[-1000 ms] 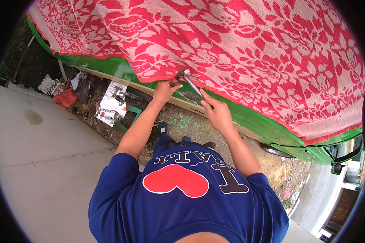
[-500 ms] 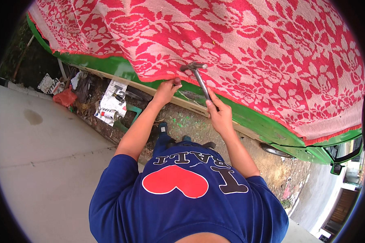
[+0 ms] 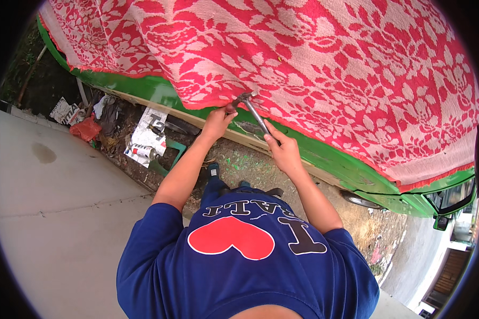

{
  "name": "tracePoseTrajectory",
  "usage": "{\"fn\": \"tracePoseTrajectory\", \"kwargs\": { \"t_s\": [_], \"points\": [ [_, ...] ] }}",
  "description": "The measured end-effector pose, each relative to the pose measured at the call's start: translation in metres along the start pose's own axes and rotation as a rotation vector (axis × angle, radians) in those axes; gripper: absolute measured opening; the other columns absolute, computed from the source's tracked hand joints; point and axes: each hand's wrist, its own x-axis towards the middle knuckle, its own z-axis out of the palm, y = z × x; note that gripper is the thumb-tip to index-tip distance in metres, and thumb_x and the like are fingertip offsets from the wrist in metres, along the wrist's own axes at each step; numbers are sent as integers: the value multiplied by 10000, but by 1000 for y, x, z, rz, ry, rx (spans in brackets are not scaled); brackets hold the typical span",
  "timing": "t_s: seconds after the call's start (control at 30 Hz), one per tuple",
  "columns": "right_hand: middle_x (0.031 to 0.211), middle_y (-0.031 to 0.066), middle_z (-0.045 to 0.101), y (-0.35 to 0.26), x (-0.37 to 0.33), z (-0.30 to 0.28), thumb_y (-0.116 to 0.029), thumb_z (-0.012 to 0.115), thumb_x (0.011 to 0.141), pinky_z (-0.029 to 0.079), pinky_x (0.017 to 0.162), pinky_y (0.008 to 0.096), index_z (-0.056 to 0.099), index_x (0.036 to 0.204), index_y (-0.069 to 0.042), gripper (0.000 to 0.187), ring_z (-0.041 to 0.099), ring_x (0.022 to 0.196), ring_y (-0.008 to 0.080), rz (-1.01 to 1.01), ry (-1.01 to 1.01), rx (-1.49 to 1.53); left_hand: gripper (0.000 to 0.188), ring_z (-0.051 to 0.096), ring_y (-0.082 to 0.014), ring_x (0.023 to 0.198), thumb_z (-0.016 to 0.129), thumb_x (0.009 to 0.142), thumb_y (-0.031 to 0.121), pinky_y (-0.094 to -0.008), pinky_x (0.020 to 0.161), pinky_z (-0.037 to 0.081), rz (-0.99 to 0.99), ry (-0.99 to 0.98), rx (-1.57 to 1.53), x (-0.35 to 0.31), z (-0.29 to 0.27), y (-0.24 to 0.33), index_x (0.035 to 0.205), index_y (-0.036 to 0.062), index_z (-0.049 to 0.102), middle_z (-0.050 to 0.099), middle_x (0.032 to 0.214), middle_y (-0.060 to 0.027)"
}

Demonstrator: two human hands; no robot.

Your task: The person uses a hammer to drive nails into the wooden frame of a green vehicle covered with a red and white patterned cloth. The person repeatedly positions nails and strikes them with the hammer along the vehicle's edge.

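Observation:
My right hand (image 3: pixel 286 151) is closed round the handle of a metal claw hammer (image 3: pixel 257 117). The hammer's head is at the brown rounded end of a handle (image 3: pixel 230 108), apparently touching it. That handle belongs to a tool gripped in my left hand (image 3: pixel 216 125); its working end is hidden, so its kind does not show. Both hands are at the side of a green vehicle body (image 3: pixel 324 154), next to a scraped patch (image 3: pixel 248 126). A red and pale pink floral cloth (image 3: pixel 330 64) covers most of the vehicle above them.
Below the body edge, left of my arm, lie printed paper (image 3: pixel 146 133), a spray can (image 3: pixel 143 151), a green frame-like object (image 3: pixel 178 151) and a red plastic bag (image 3: pixel 85 129). A grey concrete slab (image 3: pixel 64 191) spans the left. A wheel (image 3: pixel 359 199) and mirror (image 3: pixel 440 222) show at right.
The hammer has swung down and left, its head going from above the cloth to the brown handle end. My right hand has shifted slightly left and down; my left hand is nearly still.

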Motion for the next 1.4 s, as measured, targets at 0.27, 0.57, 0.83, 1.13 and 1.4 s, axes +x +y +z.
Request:
{"fn": "tracePoseTrajectory", "kwargs": {
  "t_s": [0.27, 0.57, 0.83, 1.13, 1.4],
  "points": [
    [690, 13, 609, 7, 3, 4, -187, 638, 983, 479, 572, 270, 587, 1415, -223, 436, 521, 567, 78, 2, -59, 10, 203, 654, -151, 735, 698, 942, 192, -330, 692, 512, -50, 13, -16, -10, -2, 6, 1004, 2, 663, 685, 794, -84],
    [678, -25, 541, 8, -6, -8, -165, 616, 1001, 453, 523, 244, 565, 1438, -199, 441, 494, 563, 50, 170, -35, 335, 234, 683, -193, 646, 715, 930, 235, -333, 623, 516, -71, 182, -246, -23, -12, 2, 967, 8, 671, 672, 716, -103],
    [687, -29, 537, 6, -10, -9, -163, 615, 1003, 453, 524, 239, 559, 1443, -191, 444, 494, 582, 44, 193, -54, 357, 218, 670, -169, 667, 716, 925, 219, -328, 644, 515, -58, 148, -246, -15, -1, 5, 945, 9, 667, 670, 721, -94],
    [694, -12, 564, 4, -9, -9, -167, 628, 994, 469, 543, 263, 569, 1434, -208, 446, 504, 581, 61, 168, -59, 269, 198, 679, -134, 688, 731, 915, 199, -296, 661, 531, -19, 104, -162, -14, 5, -1, 973, 15, 691, 706, 777, -62],
    [818, 154, 669, -18, -7, -2, -160, 645, 965, 510, 682, 364, 584, 1412, -224, 455, 649, 692, 258, -299, 32, -200, 231, 685, -154, 683, 728, 918, 228, -315, 665, 532, -62, 95, -127, -14, -2, 9, 968, 5, 689, 707, 767, -73]
  ]
}}
